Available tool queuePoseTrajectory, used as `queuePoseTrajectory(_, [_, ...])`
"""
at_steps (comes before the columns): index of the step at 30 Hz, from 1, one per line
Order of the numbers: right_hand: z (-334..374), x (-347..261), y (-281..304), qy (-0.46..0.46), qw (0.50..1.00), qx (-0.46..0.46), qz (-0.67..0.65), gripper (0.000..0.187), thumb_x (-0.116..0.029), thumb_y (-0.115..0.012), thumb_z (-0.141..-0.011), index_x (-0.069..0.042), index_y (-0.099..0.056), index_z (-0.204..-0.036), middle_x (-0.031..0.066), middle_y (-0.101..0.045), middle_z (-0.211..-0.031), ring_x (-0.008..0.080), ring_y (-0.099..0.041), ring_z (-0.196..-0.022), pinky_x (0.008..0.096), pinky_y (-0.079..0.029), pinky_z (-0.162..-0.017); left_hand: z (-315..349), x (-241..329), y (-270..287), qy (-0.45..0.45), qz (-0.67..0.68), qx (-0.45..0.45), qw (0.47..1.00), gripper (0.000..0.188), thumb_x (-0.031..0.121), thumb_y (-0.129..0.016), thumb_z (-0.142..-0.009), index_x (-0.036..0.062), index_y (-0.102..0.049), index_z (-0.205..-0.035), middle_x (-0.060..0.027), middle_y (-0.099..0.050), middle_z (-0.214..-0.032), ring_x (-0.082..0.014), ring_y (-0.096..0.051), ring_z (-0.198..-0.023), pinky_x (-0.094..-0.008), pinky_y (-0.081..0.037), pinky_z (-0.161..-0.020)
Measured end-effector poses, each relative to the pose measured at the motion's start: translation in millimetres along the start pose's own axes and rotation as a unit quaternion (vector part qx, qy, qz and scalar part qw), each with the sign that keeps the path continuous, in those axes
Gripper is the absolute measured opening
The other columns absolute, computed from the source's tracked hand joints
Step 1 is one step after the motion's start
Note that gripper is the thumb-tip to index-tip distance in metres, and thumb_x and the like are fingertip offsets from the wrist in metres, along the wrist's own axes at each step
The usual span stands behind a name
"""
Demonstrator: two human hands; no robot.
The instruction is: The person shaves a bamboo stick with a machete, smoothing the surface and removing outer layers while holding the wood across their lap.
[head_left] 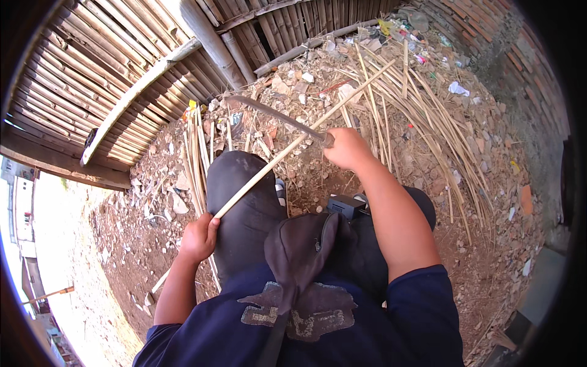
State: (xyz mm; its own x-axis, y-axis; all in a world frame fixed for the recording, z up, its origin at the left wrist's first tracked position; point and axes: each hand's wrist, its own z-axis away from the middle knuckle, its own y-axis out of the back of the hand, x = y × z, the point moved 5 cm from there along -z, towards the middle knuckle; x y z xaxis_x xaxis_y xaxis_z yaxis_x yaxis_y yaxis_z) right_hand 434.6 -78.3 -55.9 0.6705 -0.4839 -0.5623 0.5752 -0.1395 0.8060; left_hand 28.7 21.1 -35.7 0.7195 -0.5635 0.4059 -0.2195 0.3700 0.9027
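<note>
My left hand (199,238) is closed around a long pale bamboo strip (260,175) by my left knee. The strip slants across my left thigh, up and to the right, and a shorter end shows behind the hand. In my right hand (347,149) is the handle of a machete (269,111), gripped in front of my right knee. Its dark, slightly curved blade points up and left, crossing the strip near the handle. Whether the edge bites into the strip or only rests against it, I cannot tell.
Many long split strips (437,131) lie fanned over the littered ground at right. More strips (194,153) lie beside my left knee. A bamboo wall (116,79) stands ahead and left, a brick wall (489,37) at right. Between my legs sits a small dark box (346,206).
</note>
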Motion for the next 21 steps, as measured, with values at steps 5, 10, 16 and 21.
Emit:
queuePoseTrajectory(5, [-3.2,4.8,14.8,-0.033,0.998,0.041,-0.020,0.031,-0.023,-0.071,-0.080,-0.008,-0.073,-0.107,0.0207,-0.073,-0.099,0.0400,-0.070,-0.095,0.0477,-0.056,-0.085,0.3,2.1,8.2,-0.020,-0.007,0.004,1.000,0.037,0.035,-0.053,-0.106,0.0032,-0.056,-0.087,-0.0265,-0.061,-0.070,-0.0512,-0.062,-0.071,-0.0576,-0.047,-0.063])
queuePoseTrajectory(10, [-6.7,11.2,-2.8,0.034,0.997,0.068,-0.016,0.030,-0.025,-0.072,-0.081,-0.006,-0.073,-0.104,0.0212,-0.073,-0.095,0.0395,-0.069,-0.091,0.0473,-0.056,-0.081,-1.6,-7.3,-3.0,-0.006,0.036,-0.006,0.999,0.036,0.033,-0.055,-0.105,0.0032,-0.054,-0.084,-0.0250,-0.060,-0.067,-0.0498,-0.061,-0.067,-0.0539,-0.047,-0.059])
queuePoseTrajectory(16, [-1.3,-13.9,5.2,0.007,0.998,0.030,-0.061,0.029,-0.023,-0.070,-0.081,-0.007,-0.074,-0.104,0.0218,-0.072,-0.094,0.0407,-0.069,-0.090,0.0485,-0.055,-0.080,-2.3,0.7,6.1,-0.021,0.011,0.014,1.000,0.034,0.032,-0.056,-0.105,0.0031,-0.054,-0.086,-0.0257,-0.061,-0.068,-0.0511,-0.062,-0.069,-0.0563,-0.047,-0.061])
queuePoseTrajectory(21, [-7.4,-8.4,-1.9,-0.017,1.000,-0.004,-0.018,0.033,-0.023,-0.072,-0.081,-0.008,-0.073,-0.109,0.0205,-0.073,-0.094,0.0393,-0.071,-0.091,0.0463,-0.056,-0.082,0.0,-7.5,-6.4,0.014,0.043,0.029,0.999,0.034,0.033,-0.057,-0.104,0.0039,-0.054,-0.087,-0.0255,-0.060,-0.065,-0.0518,-0.061,-0.064,-0.0586,-0.047,-0.059])
